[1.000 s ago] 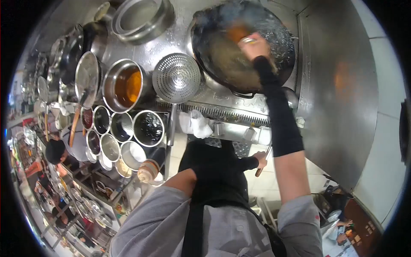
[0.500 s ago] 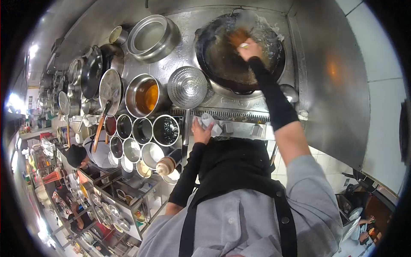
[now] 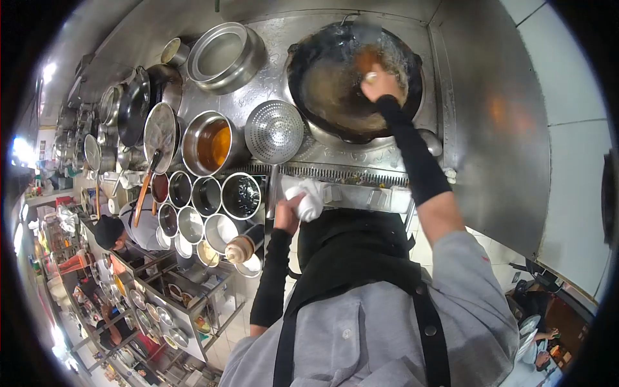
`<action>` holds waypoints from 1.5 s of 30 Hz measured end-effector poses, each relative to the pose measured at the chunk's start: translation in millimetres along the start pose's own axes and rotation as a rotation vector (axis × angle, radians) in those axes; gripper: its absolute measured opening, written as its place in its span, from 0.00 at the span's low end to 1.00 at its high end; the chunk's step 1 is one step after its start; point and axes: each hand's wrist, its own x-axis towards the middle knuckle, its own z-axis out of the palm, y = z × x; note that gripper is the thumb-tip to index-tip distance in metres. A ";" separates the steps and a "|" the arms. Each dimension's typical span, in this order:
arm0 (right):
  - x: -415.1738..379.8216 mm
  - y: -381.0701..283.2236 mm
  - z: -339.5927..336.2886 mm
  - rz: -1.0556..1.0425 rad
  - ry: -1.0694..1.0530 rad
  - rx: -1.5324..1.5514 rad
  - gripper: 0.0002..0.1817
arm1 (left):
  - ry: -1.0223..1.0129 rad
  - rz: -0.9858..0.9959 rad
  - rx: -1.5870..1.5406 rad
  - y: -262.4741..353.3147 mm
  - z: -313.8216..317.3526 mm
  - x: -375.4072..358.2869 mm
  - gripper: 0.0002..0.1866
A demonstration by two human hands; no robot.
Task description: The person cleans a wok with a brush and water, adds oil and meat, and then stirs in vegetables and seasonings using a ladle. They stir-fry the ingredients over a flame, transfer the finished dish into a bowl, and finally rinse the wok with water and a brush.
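The person's right hand (image 3: pixel 380 84) is reaching deep into the wok (image 3: pixel 353 77) at the far right corner of the steel surface (image 3: pixel 258 103), its grip closed around a brush (image 3: pixel 365 59) whose brown head is pressing against the wok's far inner wall. The left hand (image 3: pixel 288 213) is closing its grip on a white cloth (image 3: pixel 308 198) at the near edge of the surface, just beside the round seasoning tins (image 3: pixel 241 195).

The wok is holding murky liquid, so a hard stroke could be flinging hot water over the rim onto the forearm or toward the perforated strainer (image 3: pixel 274 131) and the pot of amber oil (image 3: pixel 211 145) sitting to its left. The black sleeve (image 3: pixel 412 151) is crossing low over the wok's near rim, and leaning further risks a burn there. The cloth, bunched near the burner's front grille, could be slipping off the edge or scorching if pushed forward.
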 end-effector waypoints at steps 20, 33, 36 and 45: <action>-35.8 -46.3 101.0 0.294 -0.051 0.959 0.22 | -0.362 -0.043 -0.485 83.9 77.7 -125.4 0.35; -29.4 -6.1 54.8 -0.009 -0.153 0.445 0.24 | -0.442 -0.164 -0.548 98.2 107.2 -95.5 0.35; -84.2 -4.8 22.5 -0.055 -0.226 0.435 0.24 | -0.477 -0.189 -0.673 90.0 114.1 -92.5 0.34; -27.1 56.2 -62.8 -0.197 -0.044 -0.249 0.28 | -0.487 -0.077 -0.636 102.2 130.8 -118.1 0.41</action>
